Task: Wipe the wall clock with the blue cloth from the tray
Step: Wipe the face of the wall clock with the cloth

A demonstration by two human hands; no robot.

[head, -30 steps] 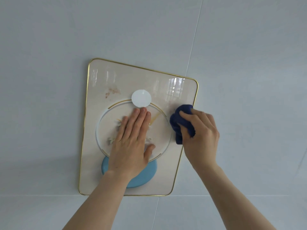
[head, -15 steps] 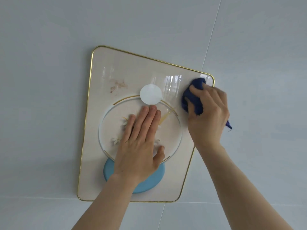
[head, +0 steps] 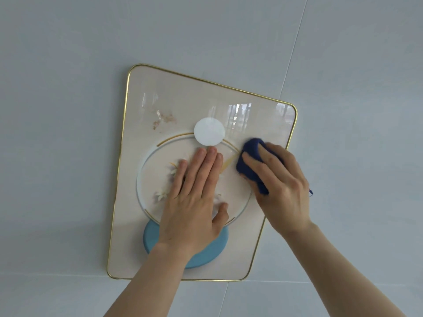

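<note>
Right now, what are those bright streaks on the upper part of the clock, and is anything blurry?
Head view: the streaks are glare, window-like reflections on the glossy wall clock near its upper right. The picture is mostly sharp; the blue cloth in the right hand looks slightly soft. The left hand casts a faint shadow.

Pale grey tiled wall (head: pixel 68 110) carries wall clock (head: pixel 146 106): cream panel, gold rim, hangs tilted; thin grout lines cross wall beside and below it

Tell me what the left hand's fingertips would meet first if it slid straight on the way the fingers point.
Likely the white disc: the left hand lies flat on the clock, its fingertips just short of the disc's lower edge.
</note>
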